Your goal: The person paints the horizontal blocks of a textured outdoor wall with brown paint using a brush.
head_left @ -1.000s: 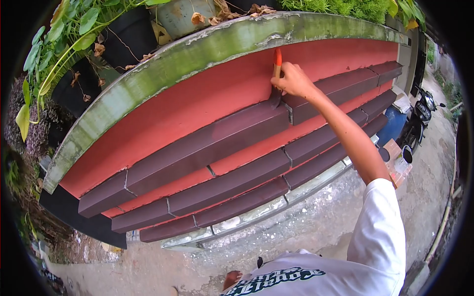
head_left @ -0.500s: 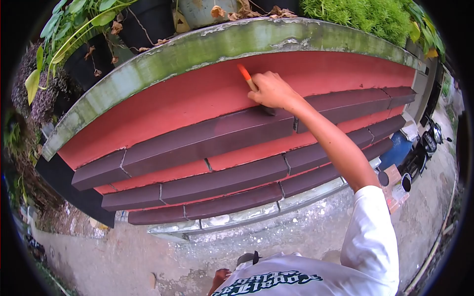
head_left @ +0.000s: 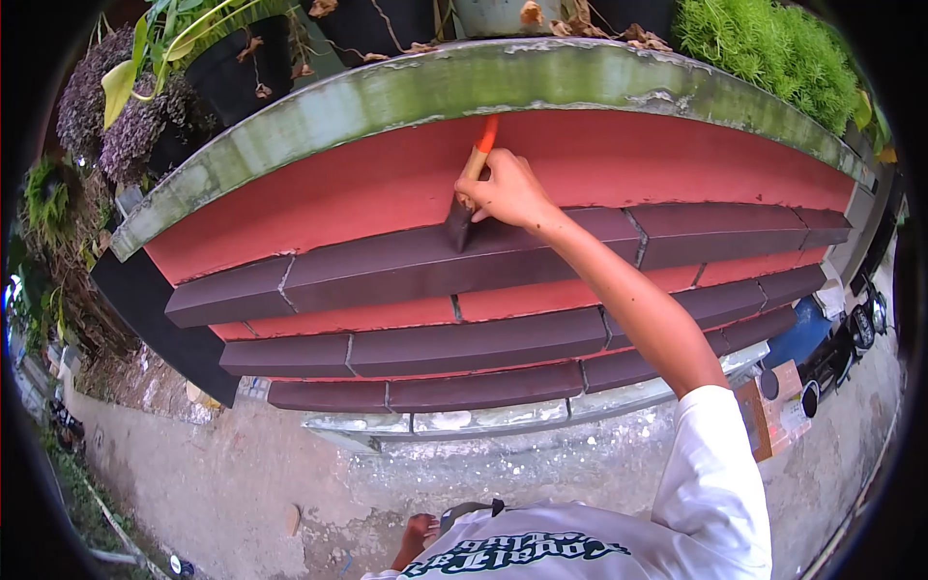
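Note:
My right hand (head_left: 505, 188) is closed round the wooden handle of a paintbrush (head_left: 474, 166) with an orange end. Its dark bristles point down and meet the top of the upper dark brown ledge (head_left: 387, 259). Behind the brush is a red wall face (head_left: 338, 203), under a mossy concrete rim (head_left: 387, 101). Low in the view, my left hand (head_left: 418, 534) hangs beside my shirt, small and partly hidden, and I cannot tell how its fingers lie.
Potted plants (head_left: 242, 68) and a leafy green bush (head_left: 764, 58) stand above the rim. More brown ledges (head_left: 474, 338) run below, over a pale stone base (head_left: 493, 416). At right are a blue barrel (head_left: 807, 329) and a motorbike (head_left: 851, 343) on the concrete ground (head_left: 222, 474).
My right hand has moved left along the upper ledge with the paintbrush, which now stands more upright, showing its bristles. The camera view has shifted a little.

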Tool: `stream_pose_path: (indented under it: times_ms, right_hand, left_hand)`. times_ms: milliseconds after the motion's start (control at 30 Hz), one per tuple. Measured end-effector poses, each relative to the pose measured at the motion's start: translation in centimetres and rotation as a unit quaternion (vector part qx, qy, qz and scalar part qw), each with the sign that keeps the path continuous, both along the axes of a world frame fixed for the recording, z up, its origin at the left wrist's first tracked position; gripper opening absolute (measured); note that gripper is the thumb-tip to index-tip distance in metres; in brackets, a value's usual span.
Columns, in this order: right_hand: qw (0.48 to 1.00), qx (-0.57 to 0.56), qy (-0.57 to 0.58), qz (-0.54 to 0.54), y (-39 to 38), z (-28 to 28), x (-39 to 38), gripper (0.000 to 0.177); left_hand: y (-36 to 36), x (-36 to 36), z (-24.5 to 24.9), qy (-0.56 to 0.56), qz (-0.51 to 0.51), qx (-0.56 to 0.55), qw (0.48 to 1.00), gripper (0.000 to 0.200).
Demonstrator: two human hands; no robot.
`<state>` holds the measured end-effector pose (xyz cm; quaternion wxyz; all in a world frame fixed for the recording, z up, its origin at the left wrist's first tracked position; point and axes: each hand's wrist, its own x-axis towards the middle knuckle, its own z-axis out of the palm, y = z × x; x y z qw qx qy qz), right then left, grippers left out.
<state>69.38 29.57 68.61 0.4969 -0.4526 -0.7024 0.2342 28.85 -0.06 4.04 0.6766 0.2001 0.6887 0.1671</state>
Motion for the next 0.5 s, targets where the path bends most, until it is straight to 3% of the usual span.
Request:
stream_pose_path:
  times_ms: [100, 200, 300, 333, 400, 433, 500]
  right_hand:
    - [0.999, -0.030, 0.028, 0.010, 0.1, -0.8, -1.5, 0.020]
    - [0.996, -0.028, -0.047, -0.066, 0.2, -1.0, 0.5, 0.023]
    - [0.986, -0.018, -0.088, -0.141, 0.3, -1.0, 4.3, 0.027]
    - [0.979, -0.018, -0.114, -0.170, -0.2, -0.5, 5.3, 0.029]
    - [0.911, 0.047, -0.258, -0.317, -2.1, 1.1, 5.3, 0.032]
    - [0.847, 0.160, -0.363, -0.354, -1.4, 0.4, 6.2, 0.032]
    - [0.858, 0.100, -0.369, -0.343, -1.6, 1.4, 3.5, 0.031]
  left_hand:
    - [0.2, -3.3, -1.3, -0.007, -0.098, 0.074, 0.992, 0.033]
    - [1.5, -6.0, -1.3, -0.036, -0.093, 0.066, 0.993, 0.033]
    - [2.9, -8.9, -1.6, 0.008, -0.152, 0.109, 0.982, 0.033]
    - [3.4, -9.7, -1.7, 0.001, -0.116, 0.070, 0.991, 0.033]
    - [5.3, -11.5, -2.2, -0.014, -0.043, -0.007, 0.999, 0.032]
    - [6.1, -12.9, -3.7, -0.026, -0.050, -0.022, 0.998, 0.029]
    - [4.6, -15.7, -4.0, -0.023, -0.162, 0.193, 0.968, 0.026]
